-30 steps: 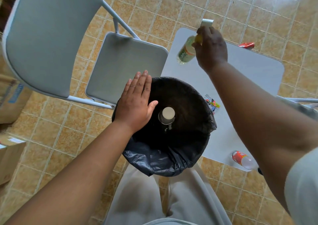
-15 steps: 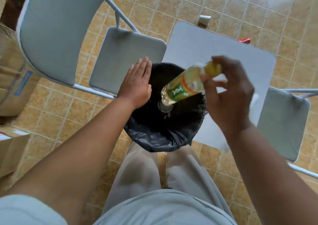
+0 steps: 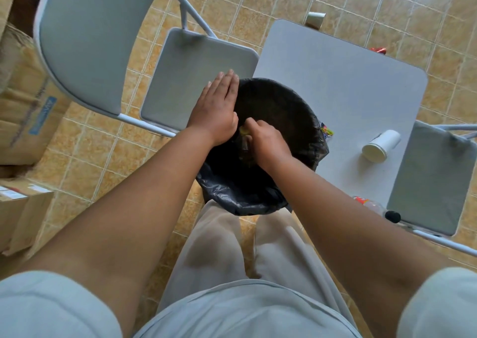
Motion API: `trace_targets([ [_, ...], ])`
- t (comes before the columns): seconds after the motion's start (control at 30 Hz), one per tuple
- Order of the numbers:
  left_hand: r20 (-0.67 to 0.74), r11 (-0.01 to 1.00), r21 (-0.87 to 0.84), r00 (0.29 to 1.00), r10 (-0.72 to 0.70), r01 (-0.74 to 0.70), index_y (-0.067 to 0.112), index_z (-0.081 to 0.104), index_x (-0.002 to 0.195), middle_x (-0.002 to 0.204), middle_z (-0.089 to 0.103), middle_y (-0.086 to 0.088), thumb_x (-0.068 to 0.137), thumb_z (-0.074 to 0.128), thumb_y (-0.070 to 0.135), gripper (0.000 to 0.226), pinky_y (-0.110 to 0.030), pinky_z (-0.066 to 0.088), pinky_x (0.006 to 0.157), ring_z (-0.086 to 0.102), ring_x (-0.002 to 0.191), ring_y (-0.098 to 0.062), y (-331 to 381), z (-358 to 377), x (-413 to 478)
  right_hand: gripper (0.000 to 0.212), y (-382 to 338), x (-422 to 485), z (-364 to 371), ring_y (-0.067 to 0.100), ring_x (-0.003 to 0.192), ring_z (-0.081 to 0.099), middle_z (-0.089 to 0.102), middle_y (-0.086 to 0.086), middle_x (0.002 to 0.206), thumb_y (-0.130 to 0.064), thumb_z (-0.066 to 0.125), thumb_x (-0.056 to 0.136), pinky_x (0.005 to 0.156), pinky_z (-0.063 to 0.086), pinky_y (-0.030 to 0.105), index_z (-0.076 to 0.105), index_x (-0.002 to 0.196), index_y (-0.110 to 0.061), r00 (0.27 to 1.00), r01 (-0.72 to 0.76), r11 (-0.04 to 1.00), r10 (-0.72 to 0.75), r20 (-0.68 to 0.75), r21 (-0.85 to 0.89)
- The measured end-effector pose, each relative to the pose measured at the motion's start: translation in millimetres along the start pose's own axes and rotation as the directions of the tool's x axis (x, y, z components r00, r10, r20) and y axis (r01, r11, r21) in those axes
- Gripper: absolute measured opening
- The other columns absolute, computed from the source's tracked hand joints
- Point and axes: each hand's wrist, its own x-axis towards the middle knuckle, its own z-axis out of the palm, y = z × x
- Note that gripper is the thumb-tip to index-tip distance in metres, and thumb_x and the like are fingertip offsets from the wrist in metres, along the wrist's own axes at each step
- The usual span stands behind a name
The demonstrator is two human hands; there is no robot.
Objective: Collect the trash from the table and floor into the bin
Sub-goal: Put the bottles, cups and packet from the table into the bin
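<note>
bottle (image 3: 244, 132) in bin (image 3: 289, 100) mouth
our right hand (image 3: 268, 141) grips its cap end; left hand (image 3: 219, 110) flat, fingers straight, on left rim

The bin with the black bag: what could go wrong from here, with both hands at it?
1. The right hand holds a bottle inside the bin; the loose black liner could slip in off the rim.
2. The white cup lies on its side on the table and might roll off.
3. The red-labelled bottle sits at the table's near edge; a knock could drop it.
</note>
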Motion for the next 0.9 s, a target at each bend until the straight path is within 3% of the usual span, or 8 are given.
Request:
trace_targets([
  [0.07, 0.007, 1.000, -0.002, 1.000, -0.001, 0.001, 0.010, 0.002, 0.158, 0.167, -0.001, -0.008, 0.096, 0.040, 0.022, 0.073, -0.039, 0.000, 0.125, -0.002, 0.154, -0.024, 0, -1, 0, 0.047, 1, 6, 3, 0.035, 0.103, 0.060, 0.055, 0.014, 0.115, -0.005, 0.061, 0.092, 0.076, 0.048, 0.038, 0.046, 0.135, -0.016, 0.994, -0.045, 0.997, 0.050, 0.099, -0.058],
  [0.17, 0.028, 1.000, -0.009, 1.000, 0.007, -0.006, 0.010, 0.000, 0.158, 0.167, -0.004, -0.007, 0.097, 0.039, 0.021, 0.073, -0.039, 0.000, 0.125, -0.005, 0.154, -0.023, -2, -5, 0, 0.057, 0, 2, -1, 0.036, 0.112, 0.059, 0.053, 0.016, 0.129, -0.002, 0.060, 0.093, 0.085, 0.051, 0.039, 0.041, 0.146, -0.013, 0.994, -0.074, 0.996, 0.078, 0.074, -0.056],
  [0.27, 0.027, 0.999, -0.008, 0.999, 0.043, -0.043, 0.009, 0.000, 0.158, 0.167, -0.007, -0.008, 0.098, 0.041, 0.023, 0.073, -0.040, 0.000, 0.125, -0.008, 0.154, -0.024, -3, -8, -5, 0.054, 2, -14, -14, 0.034, 0.116, 0.060, 0.053, 0.016, 0.140, -0.006, 0.058, 0.097, 0.090, 0.056, 0.040, 0.043, 0.149, -0.007, 0.994, 0.006, 1.000, -0.009, -0.109, -0.029],
  [0.43, -0.105, 0.996, 0.031, 0.991, 0.084, -0.082, 0.003, 0.016, 0.156, 0.166, 0.006, -0.014, 0.099, 0.049, 0.030, 0.071, -0.045, 0.005, 0.125, 0.001, 0.154, -0.031, -10, -3, -43, 0.044, 27, -52, -32, 0.034, 0.134, 0.051, 0.058, 0.020, 0.138, -0.007, 0.062, 0.094, 0.110, 0.046, 0.044, 0.057, 0.136, 0.003, 0.889, 0.060, 0.998, -0.056, -0.455, -0.005],
  [0.57, -0.128, 0.997, 0.070, 0.991, 0.040, -0.031, -0.001, 0.022, 0.154, 0.165, 0.011, -0.018, 0.099, 0.049, 0.037, 0.072, -0.050, 0.010, 0.124, 0.005, 0.153, -0.034, -3, 19, -88, 0.061, 50, -73, -27, 0.035, 0.152, 0.021, 0.034, 0.021, 0.159, -0.028, 0.057, 0.099, 0.124, 0.020, 0.046, 0.041, 0.148, 0.004, 0.936, -0.049, 0.993, 0.008, -0.351, -0.106],
  [0.63, -0.111, 0.997, 0.082, 0.994, 0.018, -0.009, -0.002, 0.023, 0.153, 0.164, 0.012, -0.019, 0.100, 0.045, 0.040, 0.072, -0.051, 0.009, 0.124, 0.004, 0.153, -0.034, 6, 33, -107, 0.069, 55, -79, -19, 0.036, 0.154, 0.012, 0.024, 0.022, 0.163, -0.039, 0.050, 0.101, 0.125, 0.016, 0.048, 0.034, 0.151, 0.005, 0.955, -0.074, 0.990, 0.035, -0.294, -0.123],
  [0.73, -0.083, 0.994, 0.106, 0.996, -0.014, 0.023, -0.001, 0.024, 0.153, 0.164, 0.014, -0.018, 0.099, 0.040, 0.048, 0.075, -0.051, 0.006, 0.124, 0.003, 0.154, -0.033, 19, 50, -124, 0.075, 60, -82, -11, 0.037, 0.155, 0.008, 0.019, 0.023, 0.164, -0.050, 0.039, 0.101, 0.125, 0.016, 0.048, 0.033, 0.151, 0.006, 0.955, -0.062, 0.987, 0.017, -0.296, -0.146],
  [0.9, -0.067, 0.981, 0.172, 0.994, -0.084, 0.094, 0.000, 0.024, 0.153, 0.165, 0.013, -0.016, 0.098, 0.033, 0.055, 0.079, -0.056, 0.002, 0.123, 0.001, 0.154, -0.032, 28, 63, -128, 0.074, 64, -81, -3, 0.038, 0.154, 0.006, 0.019, 0.022, 0.164, -0.050, 0.041, 0.102, 0.126, 0.011, 0.045, 0.037, 0.150, 0.006, 0.947, -0.037, 0.977, -0.032, -0.319, -0.209],
])
